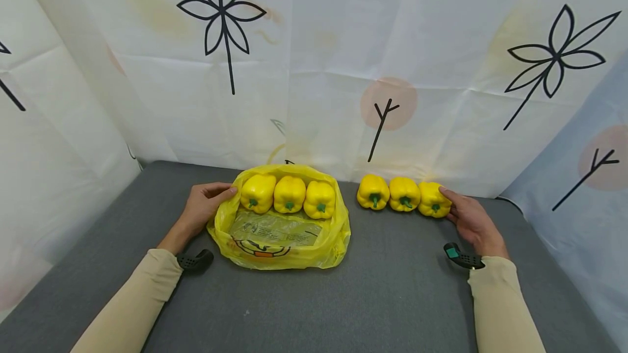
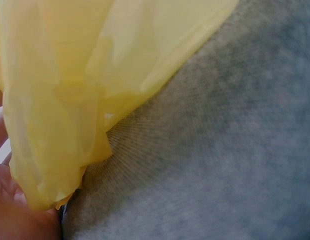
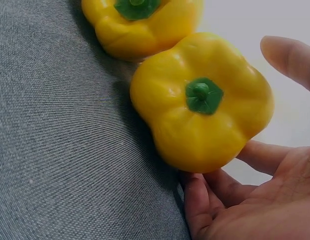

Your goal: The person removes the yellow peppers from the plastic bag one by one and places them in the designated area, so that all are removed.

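Note:
A yellow plastic bag (image 1: 284, 257) lies open on the table, with three yellow bell peppers (image 1: 289, 194) in a row inside it. My left hand (image 1: 205, 206) pinches the bag's left rim between thumb and fingers; in the left wrist view the film (image 2: 50, 125) covers much of that hand. To the right of the bag, three more yellow bell peppers stand side by side, green stems facing me. My right hand (image 1: 473, 219) is at the rightmost bell pepper (image 3: 202, 135). Its fingers (image 3: 265, 156) reach under and behind the pepper's side, and the thumb (image 3: 290, 57) stands apart from it.
The grey table (image 1: 382, 287) reaches back to a white curtain (image 1: 324, 42) with leaf and tree prints. The middle bell pepper (image 1: 404, 192) and the left one (image 1: 373, 189) of the outside row sit close by the curtain.

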Tool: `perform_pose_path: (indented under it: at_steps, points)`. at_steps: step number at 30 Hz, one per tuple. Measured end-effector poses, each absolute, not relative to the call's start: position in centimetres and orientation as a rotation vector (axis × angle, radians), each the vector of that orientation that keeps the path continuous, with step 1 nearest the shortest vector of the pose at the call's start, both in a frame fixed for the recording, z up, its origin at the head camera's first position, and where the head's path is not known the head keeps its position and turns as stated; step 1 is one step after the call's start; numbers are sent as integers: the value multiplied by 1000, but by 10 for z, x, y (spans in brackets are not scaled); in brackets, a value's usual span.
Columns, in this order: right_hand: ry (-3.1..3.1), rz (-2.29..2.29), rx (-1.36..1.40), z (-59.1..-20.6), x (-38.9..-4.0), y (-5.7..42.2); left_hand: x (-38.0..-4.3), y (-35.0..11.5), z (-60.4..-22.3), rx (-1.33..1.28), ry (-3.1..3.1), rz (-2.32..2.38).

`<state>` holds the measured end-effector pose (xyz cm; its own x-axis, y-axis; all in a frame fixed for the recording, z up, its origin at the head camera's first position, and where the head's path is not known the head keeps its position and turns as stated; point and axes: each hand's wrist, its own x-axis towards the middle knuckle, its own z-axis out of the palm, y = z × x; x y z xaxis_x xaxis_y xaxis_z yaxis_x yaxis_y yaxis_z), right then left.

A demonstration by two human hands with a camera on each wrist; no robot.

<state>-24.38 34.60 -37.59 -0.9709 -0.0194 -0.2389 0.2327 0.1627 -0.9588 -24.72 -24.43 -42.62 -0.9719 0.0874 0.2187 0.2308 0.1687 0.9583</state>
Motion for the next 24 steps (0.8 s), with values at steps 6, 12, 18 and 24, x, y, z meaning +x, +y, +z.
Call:
perform_pose_path:
  at_steps: [6, 12, 18, 24]
  points:
    - [2240, -1898, 219, -374, -243, 344, -247, -244, -426, -321, -2313, -1930]
    - [2261, -1942, 253, -374, -244, 345, -247, -244, -426, -313, -2322, -1924]
    - [2371, -1934, 345, -371, -245, 343, -247, -245, -426, -307, -2328, -1917]
    - [2484, -1849, 428, -362, -243, 339, -247, -245, -426, -310, -2323, -1919]
